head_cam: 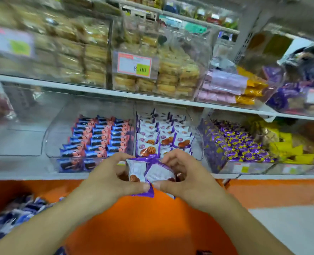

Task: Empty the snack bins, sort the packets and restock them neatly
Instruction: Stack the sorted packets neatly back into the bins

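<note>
My left hand [109, 178] and my right hand [184, 178] together hold a small bunch of white-and-purple snack packets [148, 172] just in front of the lower shelf. Fingers and thumbs of both hands curl round the bunch. Behind it a clear bin [198, 144] holds neat rows of the same white-and-purple packets [163, 137]. The clear bin [51, 144] to its left holds rows of blue-and-pink packets [99, 137].
A bin of small purple-and-yellow candies [239, 144] and yellow packets [290, 150] stand to the right. The upper shelf carries bins of biscuits with a price tag [135, 64]. Loose blue packets [14, 214] lie at lower left on an orange surface [143, 227].
</note>
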The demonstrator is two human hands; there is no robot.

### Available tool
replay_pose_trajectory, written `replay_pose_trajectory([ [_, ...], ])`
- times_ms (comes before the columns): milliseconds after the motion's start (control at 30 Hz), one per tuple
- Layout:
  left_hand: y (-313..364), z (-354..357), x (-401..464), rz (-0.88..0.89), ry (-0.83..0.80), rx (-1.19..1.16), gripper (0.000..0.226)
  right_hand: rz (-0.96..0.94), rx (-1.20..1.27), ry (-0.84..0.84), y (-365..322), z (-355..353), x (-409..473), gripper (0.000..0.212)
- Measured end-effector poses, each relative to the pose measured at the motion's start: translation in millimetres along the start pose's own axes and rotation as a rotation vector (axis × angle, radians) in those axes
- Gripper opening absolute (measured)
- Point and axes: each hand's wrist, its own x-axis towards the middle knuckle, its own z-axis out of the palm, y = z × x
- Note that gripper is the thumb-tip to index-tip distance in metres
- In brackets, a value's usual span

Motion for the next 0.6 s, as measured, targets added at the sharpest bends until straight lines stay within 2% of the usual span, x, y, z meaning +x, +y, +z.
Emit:
replay_pose_trajectory([
  [100,5.5,-8.7,-7.8,0.006,-0.041,-0.082,0.034,-0.026,0.039,0.103,-3.7,14.0,-3.4,0.047],
  [233,5.5,-20.5,-3.6,-0.048,-0.093,-0.355,0.041,-0.007,0.053,0.159,-5.8,21.8,-0.8,0.046],
  [367,8.2,-23.9,-1.9,-0.023,-0.149,-0.316,0.030,-0.021,-0.022,0.138,-7.4,23.4,9.4,0.050],
  [533,7.5,-24.0,13.4,-0.053,-0.010,-0.272,0.020,-0.037,-0.107,0.138,-2.6,16.5,18.9,0.053],
  [600,4.1,-23.7,18.4,-0.069,0.047,-0.263,0.029,-0.033,-0.094,0.149,1.2,12.7,22.1,0.050],
])
